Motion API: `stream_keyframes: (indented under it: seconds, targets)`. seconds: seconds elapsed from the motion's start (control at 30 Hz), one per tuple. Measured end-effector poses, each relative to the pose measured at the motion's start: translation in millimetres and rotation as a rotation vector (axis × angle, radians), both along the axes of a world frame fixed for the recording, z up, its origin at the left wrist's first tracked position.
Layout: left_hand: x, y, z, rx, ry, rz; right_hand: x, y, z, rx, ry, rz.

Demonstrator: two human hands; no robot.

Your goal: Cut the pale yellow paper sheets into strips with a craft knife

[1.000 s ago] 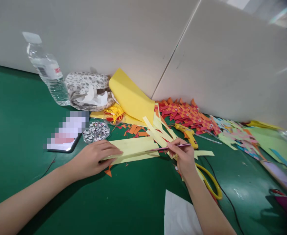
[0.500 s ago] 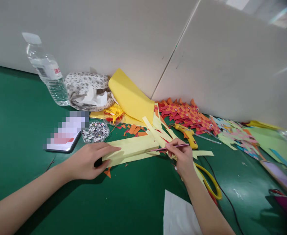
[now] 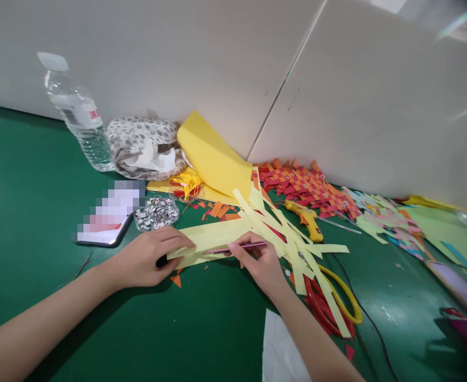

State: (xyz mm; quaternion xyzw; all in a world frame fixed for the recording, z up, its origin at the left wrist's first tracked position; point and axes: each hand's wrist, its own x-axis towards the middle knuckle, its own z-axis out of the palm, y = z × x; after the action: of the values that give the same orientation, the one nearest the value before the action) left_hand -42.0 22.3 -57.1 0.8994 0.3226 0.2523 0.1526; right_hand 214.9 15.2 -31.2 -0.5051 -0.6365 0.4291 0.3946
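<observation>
My left hand is closed on the left end of a folded pale-yellow paper sheet, thumb below and fingers on top. My right hand pinches a slim, pencil-like purple-pink tool. Its thin tip points left and lies between the paper's two layers, near its lower side; I cannot make out the tip's shape. Loose pale-yellow paper strips lie crossed over each other to the right of my right hand. Partly under them are the red scissor-like handle loops and a yellow loop.
A water bottle, a phone, a bag of googly eyes and a patterned tissue pouch stand or lie at left. Behind are yellow card and red-orange woven paper fish. A yellow glue gun lies at right.
My right hand has moved left along the folded paper with the purple-pink tool, uncovering the strips and red loops at right. My left hand stays in about the same place.
</observation>
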Motion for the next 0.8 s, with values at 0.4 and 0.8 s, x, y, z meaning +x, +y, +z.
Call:
stream_keyframes:
  seconds: [0.4,0.8]
  targets:
    - [-1.4,-0.7,-3.6,-0.045,0.011,0.009,35.9,13.5,-2.8,0.032,0.022,-0.123]
    - [-3.6,-1.1,-4.3,-0.096,-0.006,0.026,-8.7,-7.0,0.9,0.094,0.422,-0.162]
